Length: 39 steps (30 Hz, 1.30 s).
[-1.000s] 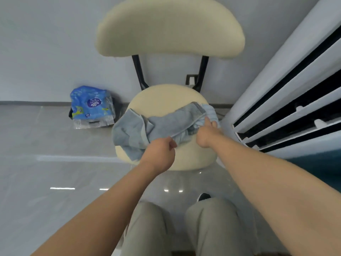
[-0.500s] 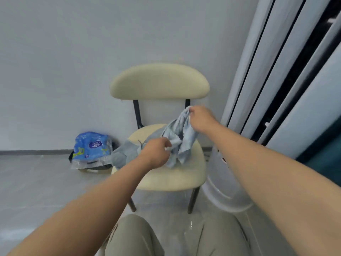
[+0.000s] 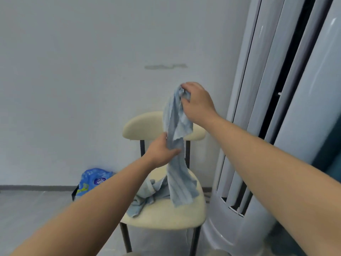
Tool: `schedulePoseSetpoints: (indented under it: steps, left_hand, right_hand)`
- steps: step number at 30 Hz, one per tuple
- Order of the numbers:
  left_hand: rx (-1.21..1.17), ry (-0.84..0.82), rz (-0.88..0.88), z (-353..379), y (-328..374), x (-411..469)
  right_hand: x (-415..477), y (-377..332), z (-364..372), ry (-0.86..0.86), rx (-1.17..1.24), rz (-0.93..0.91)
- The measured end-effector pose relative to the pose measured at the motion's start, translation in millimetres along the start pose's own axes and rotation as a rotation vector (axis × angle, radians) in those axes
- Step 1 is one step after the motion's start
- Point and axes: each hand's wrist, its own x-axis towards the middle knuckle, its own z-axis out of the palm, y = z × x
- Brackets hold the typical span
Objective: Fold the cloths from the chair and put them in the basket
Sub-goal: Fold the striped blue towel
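Cloth (image 3: 175,174) hung near-vertical, twelve to six; right hand (image 3: 197,104) pinched its top end, left hand (image 3: 160,152) gripped mid-length, nearer the loose tail over the chair (image 3: 166,217)

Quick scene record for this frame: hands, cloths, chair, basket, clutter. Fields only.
right hand: grips lifted cloth at its top end
left hand: grips it midway down
lifted cloth: light blue, hangs, lower end over chair seat
crumpled cloth: on the seat, unfolded
basket: not in view
floor: blue packet by the wall
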Motion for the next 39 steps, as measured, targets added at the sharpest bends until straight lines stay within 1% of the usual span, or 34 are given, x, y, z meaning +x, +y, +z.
schedulePoseSetpoints:
  steps: [3, 5, 8, 10, 12, 15, 18, 20, 23, 24, 26, 28, 29, 30, 33, 35, 37, 39]
  left_hand:
    - [-0.131, 0.046, 0.013, -5, 18, 1]
    - [-0.125, 0.106, 0.009, -10, 23, 5]
    - [-0.108, 0.161, -0.021, -25, 24, 11]
    - [-0.131, 0.175, -0.037, -35, 22, 14]
    - [-0.141, 0.228, -0.042, -48, 23, 18]
    - [-0.109, 0.355, -0.006, -69, 29, 27]
    - [-0.080, 0.416, 0.077, -85, 41, 33]
    - [-0.026, 0.422, 0.135, -92, 51, 34]
    - [0.101, 0.402, 0.229, -95, 64, 35]
    - [0.125, 0.386, 0.253, -95, 67, 35]
    - [0.161, 0.351, 0.289, -94, 72, 36]
    - [0.210, 0.318, 0.309, -94, 74, 36]
    - [0.237, 0.304, 0.318, -94, 73, 35]
    - [0.259, 0.292, 0.329, -94, 72, 36]
    - [0.299, 0.258, 0.338, -97, 66, 35]
    - [0.377, 0.227, 0.320, -102, 59, 35]
    - [0.486, 0.197, 0.283, -107, 49, 37]
    - [0.559, 0.188, 0.215, -111, 37, 38]
  right_hand:
    - [7, -16, -11, 0.054, 0.020, -0.070]
    - [10, -20, -14, 0.083, -0.034, -0.134]
    - [12, -19, -20, 0.088, -0.108, -0.169]
    - [11, -15, -24, 0.093, -0.157, -0.164]
    - [12, -7, -27, 0.070, -0.225, -0.089]
    - [12, 3, -28, -0.050, -0.335, 0.107]
    - [7, 8, -23, -0.265, -0.335, 0.287]
    - [2, 10, -15, -0.384, -0.290, 0.326]
    - [-5, 13, -4, -0.520, -0.240, 0.325]
    - [-6, 15, 1, -0.549, -0.206, 0.328]
    - [-12, 13, 7, -0.571, -0.065, 0.348]
    - [-13, 10, 13, -0.548, 0.101, 0.331]
    - [-12, 9, 16, -0.508, 0.162, 0.312]
    - [-11, 8, 19, -0.456, 0.173, 0.297]
    - [-5, 6, 19, -0.337, 0.048, 0.297]
    - [-1, 7, 18, -0.294, 0.057, 0.306]
    - [4, 7, 17, -0.254, 0.038, 0.306]
    - [10, 10, 14, -0.208, -0.038, 0.287]
